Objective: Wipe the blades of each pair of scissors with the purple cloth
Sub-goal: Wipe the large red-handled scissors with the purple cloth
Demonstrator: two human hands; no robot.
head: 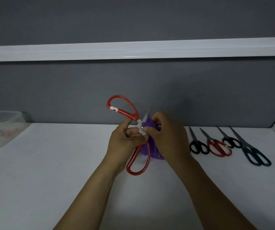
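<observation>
My left hand (126, 138) grips a large pair of red-handled scissors (125, 107) near the pivot, held up above the white table with the handles spread wide apart. One handle loop points up and left, the other hangs down toward me. My right hand (168, 136) holds the bunched purple cloth (147, 151) wrapped around the blades just past the pivot. Only a short sliver of blade shows above the cloth; the rest is hidden by the cloth and my fingers.
Several more scissors lie in a row at the right of the table (50, 180): a black pair (198, 146), a red pair (218, 146), a small dark pair (231, 141) and a long dark blue pair (253, 153). A translucent plastic box (2, 128) stands at the far left by the grey wall.
</observation>
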